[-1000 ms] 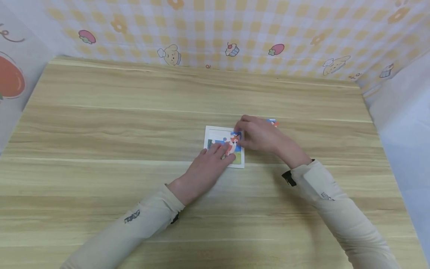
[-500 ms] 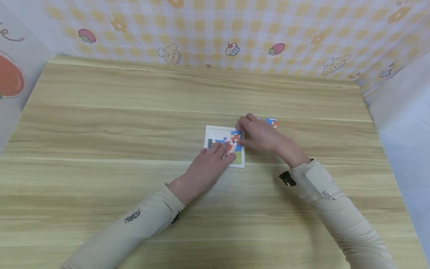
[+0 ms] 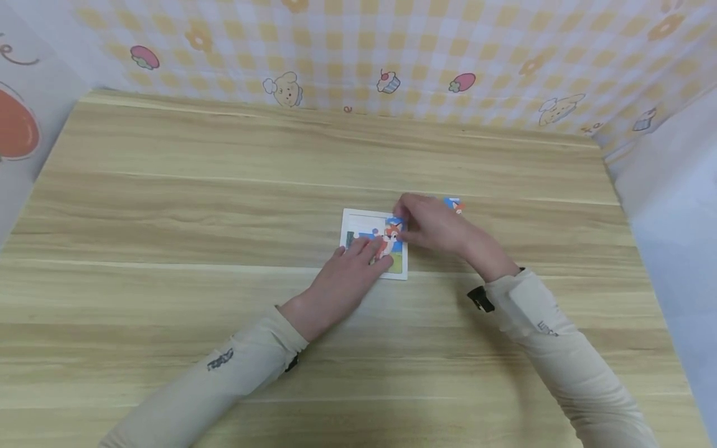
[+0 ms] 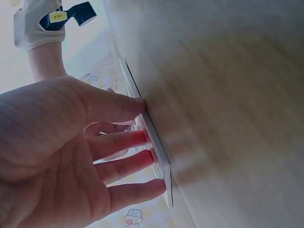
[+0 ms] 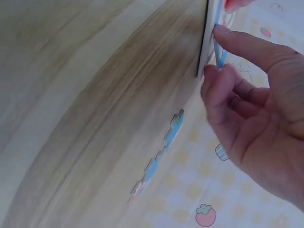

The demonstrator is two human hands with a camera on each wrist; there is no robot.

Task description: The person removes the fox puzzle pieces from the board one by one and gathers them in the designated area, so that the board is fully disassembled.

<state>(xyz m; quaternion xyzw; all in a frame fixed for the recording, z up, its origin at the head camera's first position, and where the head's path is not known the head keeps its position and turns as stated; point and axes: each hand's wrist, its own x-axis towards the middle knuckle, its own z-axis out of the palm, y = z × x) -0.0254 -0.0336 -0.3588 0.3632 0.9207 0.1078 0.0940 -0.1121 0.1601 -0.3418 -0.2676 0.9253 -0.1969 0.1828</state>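
Note:
A small white-rimmed jigsaw board (image 3: pixel 345 225) lies flat on the table, with a fox picture partly assembled and a bare white area at its upper left. My left hand (image 3: pixel 340 283) rests on the lower part, fingers extended; in the left wrist view its fingertips touch the board's face (image 4: pixel 160 154) and the thumb is at its edge. At the upper right corner, my right hand (image 3: pixel 435 225) pinches a puzzle piece (image 3: pixel 394 228) with a fox face between thumb and fingers. That puzzle piece (image 5: pixel 220 54) looks slightly tilted off the board in the right wrist view.
Loose puzzle pieces (image 5: pixel 174 128) lie on the table beyond the right hand; one fox piece (image 3: pixel 455 205) shows past its knuckles. The wooden table (image 3: pixel 185 205) meets a yellow checked cloth (image 3: pixel 336 56) at the back.
The right hand's fingers shift slightly at the board's upper right corner, and its knuckles cover a bit more of the loose pieces than half a second ago. The left hand stays put.

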